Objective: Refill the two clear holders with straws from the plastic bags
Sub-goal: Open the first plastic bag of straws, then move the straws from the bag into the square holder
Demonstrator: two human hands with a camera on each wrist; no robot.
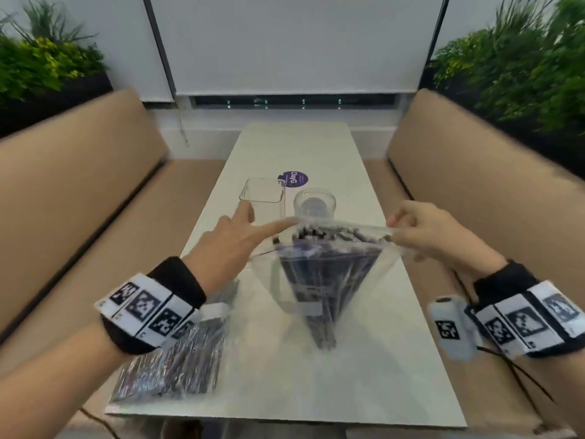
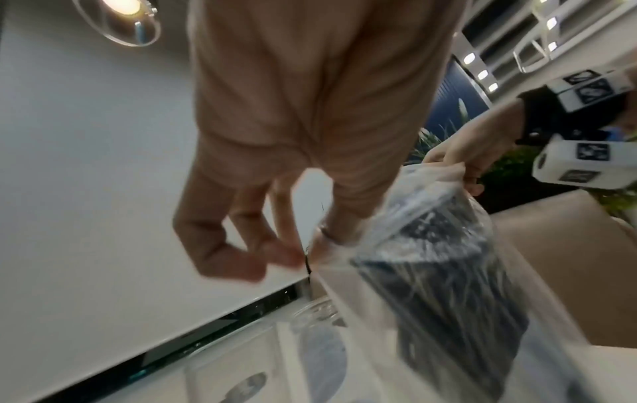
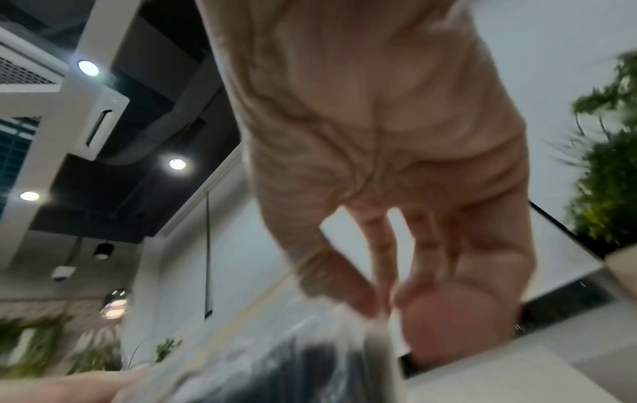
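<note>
Two clear holders stand at mid-table in the head view, a square one [image 1: 262, 190] and a round one [image 1: 314, 201], with no straws showing in either. In front of them a clear plastic bag [image 1: 319, 274] of dark straws hangs upright between my hands, above the table [image 1: 364, 375]. My right hand [image 1: 408, 229] pinches the bag's top right corner. My left hand [image 1: 253, 229] has its fingers spread and its straight thumb at the top left rim of the bag [image 2: 431, 245]. In the right wrist view my right hand [image 3: 379, 302] and the bag [image 3: 275, 368] are blurred.
A second bag of dark straws [image 1: 177, 359] lies flat on the table's near left corner, partly under my left wrist. A round purple sticker [image 1: 292, 179] sits behind the holders. Tan benches [image 1: 79, 191] flank the table, and a black cable [image 1: 522, 384] trails at the right.
</note>
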